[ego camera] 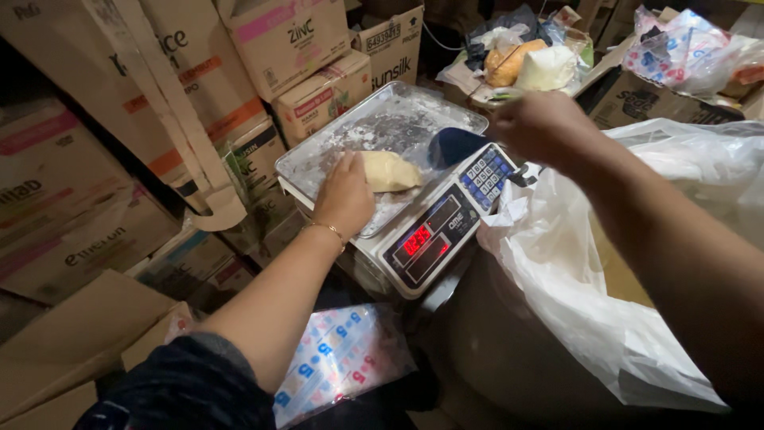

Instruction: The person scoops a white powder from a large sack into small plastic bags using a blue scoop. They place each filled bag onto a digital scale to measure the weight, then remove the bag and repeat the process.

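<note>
Head view: the person's left hand [344, 195] is resting flat-fingered on a pale yellow lump of dough [390, 171], pressing rather than gripping, on the floury metal scale tray [374, 119] at centre frame. The right hand [541, 127] is hovering blurred above the white plastic bag [605, 318]; can't tell its grip. Leaning on the dough could be skewing the reading on the digital scale [434, 235].

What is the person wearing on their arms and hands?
The left hand is bare, with a thin gold-coloured bracelet at the wrist and a dark sleeve high on that arm. The right hand and its forearm are bare; no ring, glove or watch shows.
</note>
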